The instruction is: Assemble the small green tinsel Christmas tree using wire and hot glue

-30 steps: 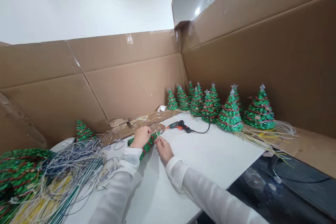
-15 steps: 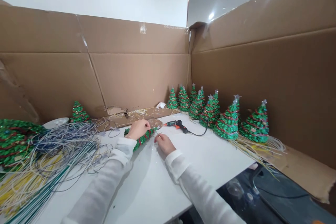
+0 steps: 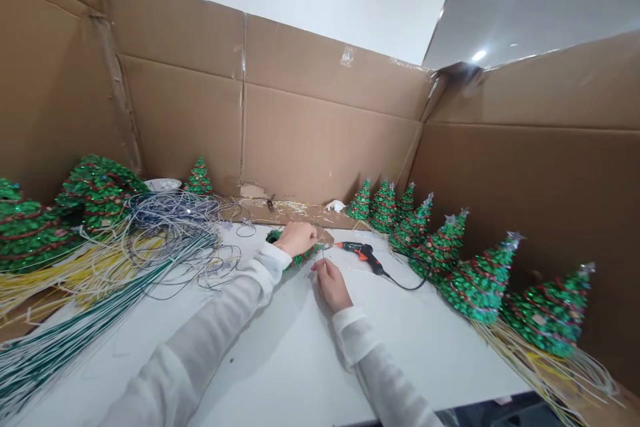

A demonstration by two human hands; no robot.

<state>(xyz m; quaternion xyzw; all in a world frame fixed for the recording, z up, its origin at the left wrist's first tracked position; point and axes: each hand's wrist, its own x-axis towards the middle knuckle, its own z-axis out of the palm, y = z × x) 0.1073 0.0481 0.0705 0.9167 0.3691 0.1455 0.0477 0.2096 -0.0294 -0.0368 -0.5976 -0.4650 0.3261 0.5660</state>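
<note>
A small green tinsel Christmas tree (image 3: 301, 259) with red garland lies on its side on the white table. My left hand (image 3: 297, 238) is closed over it from above and covers most of it. Beside the tree's narrow end, my right hand (image 3: 331, 283) pinches a thin wire-like piece (image 3: 323, 255) between thumb and fingers; its far end is too small to make out. A black and orange glue gun (image 3: 364, 252) rests just beyond and right of my hands, nozzle pointing left.
Several finished trees with silver stars (image 3: 483, 280) stand along the right. Tangled wires with stars (image 3: 175, 210) and bundles of green wires (image 3: 120, 297) cover the left, near more trees (image 3: 103, 190). A white bowl (image 3: 163, 185) sits behind. Cardboard walls (image 3: 320, 133) enclose the table.
My view has turned left and tilted, so everything sits further right. Less of the tree shows beneath my left hand. Both hands stay at the tree; the glue gun lies where it was.
</note>
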